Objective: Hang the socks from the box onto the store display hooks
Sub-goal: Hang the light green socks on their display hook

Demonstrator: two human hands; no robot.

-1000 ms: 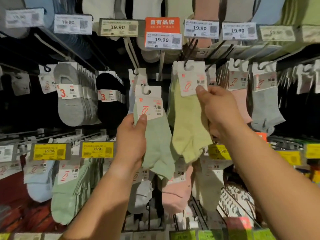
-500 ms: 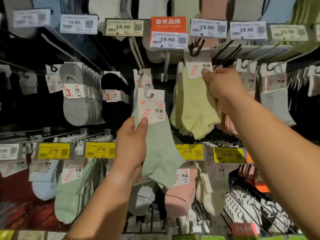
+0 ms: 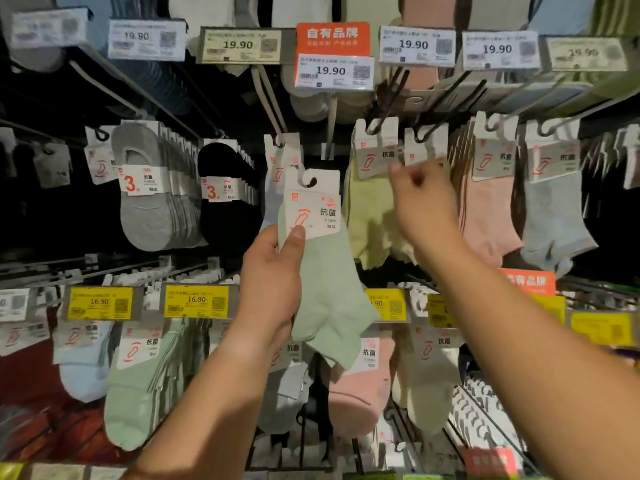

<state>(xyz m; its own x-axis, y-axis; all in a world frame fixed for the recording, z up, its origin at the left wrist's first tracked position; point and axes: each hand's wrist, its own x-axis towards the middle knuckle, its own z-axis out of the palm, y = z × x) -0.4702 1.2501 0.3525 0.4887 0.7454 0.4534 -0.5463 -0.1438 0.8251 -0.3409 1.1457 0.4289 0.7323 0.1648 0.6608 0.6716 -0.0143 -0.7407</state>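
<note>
- A pale green ankle sock pair with a white card header (image 3: 325,271) is held up in front of the display, pinched at the lower left corner of the header between the thumb and fingers of the left hand (image 3: 273,282).
- The long axis of the pair runs near upright, tilted slightly, with the cut-out hanger notch of the header at the top and the toes pointing down and to the right.
- The notch lies above and a little right of the grip, so the open side of the hanger is presented toward the hooks higher up.
- A dark metal display hook (image 3: 384,116), carrying a pale yellow sock pair on a white header (image 3: 374,199), is seen above and to the right of the held pair, well apart from its notch.
- The right hand (image 3: 422,199) is blurred, just below the yellow pair's header, with fingers loosely spread and nothing seen to be gripped.
- The left hand is judged the nearer to the coming move, since the pair is clamped in it alone.
- A lift up and across is judged necessary before the notch can be slid over a hook; which hook is intended cannot be told.
- The green fabric looks soft, thin and limp; the header looks stiff.
</note>
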